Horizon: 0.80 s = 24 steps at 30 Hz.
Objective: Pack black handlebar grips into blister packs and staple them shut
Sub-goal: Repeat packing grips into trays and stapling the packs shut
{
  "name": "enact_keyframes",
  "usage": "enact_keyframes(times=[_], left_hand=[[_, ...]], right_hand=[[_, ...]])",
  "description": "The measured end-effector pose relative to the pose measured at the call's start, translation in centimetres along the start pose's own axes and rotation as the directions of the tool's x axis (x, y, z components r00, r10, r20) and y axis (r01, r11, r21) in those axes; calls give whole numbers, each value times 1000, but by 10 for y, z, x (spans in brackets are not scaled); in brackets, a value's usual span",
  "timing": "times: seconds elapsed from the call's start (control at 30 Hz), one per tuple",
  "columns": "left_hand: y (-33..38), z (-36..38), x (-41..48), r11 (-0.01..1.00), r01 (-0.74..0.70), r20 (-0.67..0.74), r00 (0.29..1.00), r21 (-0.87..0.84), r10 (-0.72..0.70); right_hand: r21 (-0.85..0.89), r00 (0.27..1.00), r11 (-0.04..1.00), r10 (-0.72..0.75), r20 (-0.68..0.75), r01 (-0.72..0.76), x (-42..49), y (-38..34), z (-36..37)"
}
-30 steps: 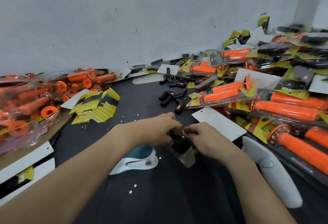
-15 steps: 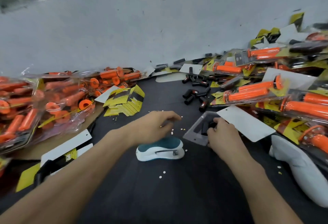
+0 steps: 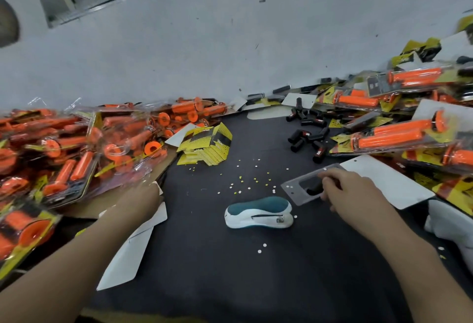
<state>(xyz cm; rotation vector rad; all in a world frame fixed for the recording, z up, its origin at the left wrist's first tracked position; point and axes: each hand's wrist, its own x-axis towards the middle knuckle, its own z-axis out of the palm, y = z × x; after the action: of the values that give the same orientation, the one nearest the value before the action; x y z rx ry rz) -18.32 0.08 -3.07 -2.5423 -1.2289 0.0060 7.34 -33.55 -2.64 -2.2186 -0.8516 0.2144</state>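
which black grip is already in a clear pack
The black grip in the clear pack at the right hand, beside the stapler; the other black grips lie loose in a pile farther back.

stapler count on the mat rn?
1: the teal-and-white stapler lies mid-mat, just left of the right hand, which holds the blister pack. A white tool at the right edge is cropped; it may be a second.

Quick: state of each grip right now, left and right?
Left grip: cannot tell, fingers hidden over the white cards.
Right grip: holds the clear blister pack.
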Motion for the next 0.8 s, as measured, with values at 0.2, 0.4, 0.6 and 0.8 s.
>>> enact_keyframes(times=[0.2, 0.4, 0.6, 0.8], left_hand=[[0, 4, 7, 991, 72, 1, 997, 113, -73], [5, -26, -6, 997, -53, 145, 987, -61, 62], [10, -39, -30, 981, -154, 333, 937, 118, 107], [19, -57, -22, 944, -176, 114, 982, 281, 150]], right_hand=[[23, 998, 999, -44, -44, 45, 4, -1, 4], [17, 992, 994, -104, -68, 105, 8, 0, 9], [33, 987, 988, -147, -68, 150, 9, -3, 16], [36, 982, 986, -159, -106, 163, 11, -3, 17]])
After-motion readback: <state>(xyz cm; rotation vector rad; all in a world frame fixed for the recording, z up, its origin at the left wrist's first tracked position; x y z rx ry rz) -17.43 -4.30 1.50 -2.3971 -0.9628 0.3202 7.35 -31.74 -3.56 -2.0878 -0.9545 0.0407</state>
